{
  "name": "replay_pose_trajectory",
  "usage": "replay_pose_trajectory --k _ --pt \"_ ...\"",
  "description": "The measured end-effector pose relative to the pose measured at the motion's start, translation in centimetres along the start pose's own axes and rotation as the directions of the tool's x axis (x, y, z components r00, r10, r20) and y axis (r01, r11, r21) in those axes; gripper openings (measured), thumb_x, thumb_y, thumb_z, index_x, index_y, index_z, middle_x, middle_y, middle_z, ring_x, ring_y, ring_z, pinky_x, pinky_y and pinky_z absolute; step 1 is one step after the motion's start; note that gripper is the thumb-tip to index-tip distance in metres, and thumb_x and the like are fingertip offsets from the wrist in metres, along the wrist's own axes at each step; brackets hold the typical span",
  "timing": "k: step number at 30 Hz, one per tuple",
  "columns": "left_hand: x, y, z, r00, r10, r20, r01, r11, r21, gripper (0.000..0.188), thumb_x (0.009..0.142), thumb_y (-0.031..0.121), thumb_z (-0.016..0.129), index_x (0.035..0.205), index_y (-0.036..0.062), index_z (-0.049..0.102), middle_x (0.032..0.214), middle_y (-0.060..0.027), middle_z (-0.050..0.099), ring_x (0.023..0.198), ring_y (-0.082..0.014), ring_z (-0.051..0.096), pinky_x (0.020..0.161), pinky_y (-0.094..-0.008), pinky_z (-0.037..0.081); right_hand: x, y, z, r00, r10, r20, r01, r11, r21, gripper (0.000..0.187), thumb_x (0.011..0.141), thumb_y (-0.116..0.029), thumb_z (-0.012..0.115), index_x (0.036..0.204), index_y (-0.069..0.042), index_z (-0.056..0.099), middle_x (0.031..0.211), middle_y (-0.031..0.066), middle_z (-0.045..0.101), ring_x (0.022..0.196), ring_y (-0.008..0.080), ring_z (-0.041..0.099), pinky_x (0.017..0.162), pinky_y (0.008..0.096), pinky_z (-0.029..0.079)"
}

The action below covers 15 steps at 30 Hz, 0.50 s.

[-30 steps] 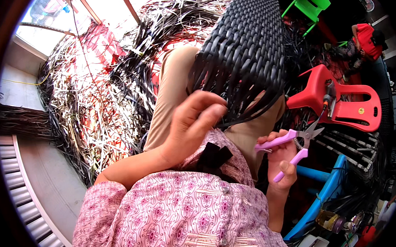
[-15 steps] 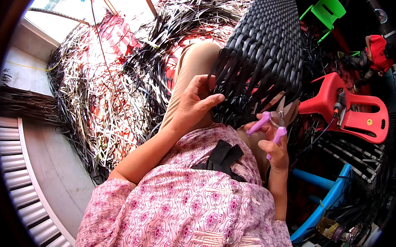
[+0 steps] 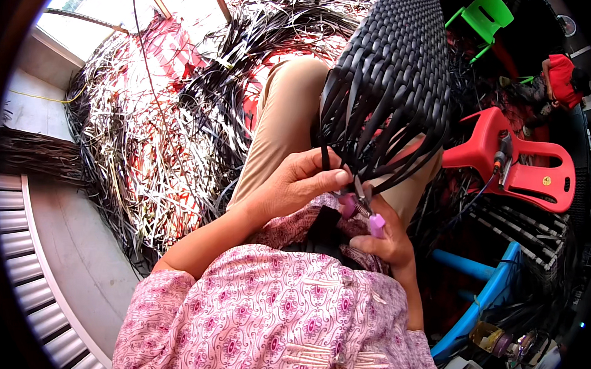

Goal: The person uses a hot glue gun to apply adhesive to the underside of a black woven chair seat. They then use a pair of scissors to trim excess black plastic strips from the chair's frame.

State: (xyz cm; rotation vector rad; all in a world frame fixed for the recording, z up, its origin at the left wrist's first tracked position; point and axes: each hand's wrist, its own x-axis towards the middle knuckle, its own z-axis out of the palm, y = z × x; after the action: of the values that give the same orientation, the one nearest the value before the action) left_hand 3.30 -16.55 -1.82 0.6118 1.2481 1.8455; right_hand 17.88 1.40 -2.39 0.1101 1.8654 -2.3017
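Note:
A black woven panel [image 3: 399, 52] stands over my lap, its unwoven strips [image 3: 380, 136] hanging toward me. My left hand [image 3: 295, 184] is closed on a black strip, thumb and forefinger pressed together near the strips' lower ends. From the right, my right hand [image 3: 390, 239] grips small spring-loaded snips [image 3: 376, 225] with purple handles. Their blades point up among the strip ends, close beside my left fingertips. Whether the blades touch a strip is hard to make out.
Loose strips [image 3: 146, 145] lie in a big heap at left. On the right, a red plastic chair [image 3: 549, 178] carries a power tool [image 3: 504, 150], with a blue frame [image 3: 476, 315] nearer. A green chair [image 3: 487, 17] and a person in red [image 3: 561, 84] are farther back.
My left hand has moved down and right and pinched a strip. My right hand has brought the snips left and down, in beside it; their handles are squeezed closer together.

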Motion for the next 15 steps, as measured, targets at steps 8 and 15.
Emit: replay_pose_trajectory --k 8,15 --pt "-0.9 3.6 3.2 0.995 -0.093 -0.026 0.095 0.988 0.123 0.024 0.101 0.019 0.054 0.118 0.0022 0.055 0.115 -0.0054 0.057 0.104 -0.0121 0.054 0.091 -0.0283 0.045 -0.6 -1.6 1.3 0.988 -0.134 0.075 0.148 0.959 -0.241 0.069 0.069 -0.02 0.08 0.13 0.0 0.054 0.144 0.0176 0.038 0.137 0.0334 0.036 0.111 0.0405 0.03" --pt "-1.0 5.3 5.0 0.972 -0.22 -0.084 0.195 0.953 -0.234 0.023 0.099 0.013 0.054 0.118 0.0008 0.055 0.114 -0.0058 0.059 0.105 -0.0152 0.057 0.096 -0.0313 0.047 -1.1 -0.8 2.0 0.976 0.069 0.208 -0.071 0.997 0.004 0.077 0.068 -0.023 0.083 0.135 -0.001 0.053 0.14 0.0165 0.043 0.135 0.0303 0.038 0.112 0.0419 0.028"
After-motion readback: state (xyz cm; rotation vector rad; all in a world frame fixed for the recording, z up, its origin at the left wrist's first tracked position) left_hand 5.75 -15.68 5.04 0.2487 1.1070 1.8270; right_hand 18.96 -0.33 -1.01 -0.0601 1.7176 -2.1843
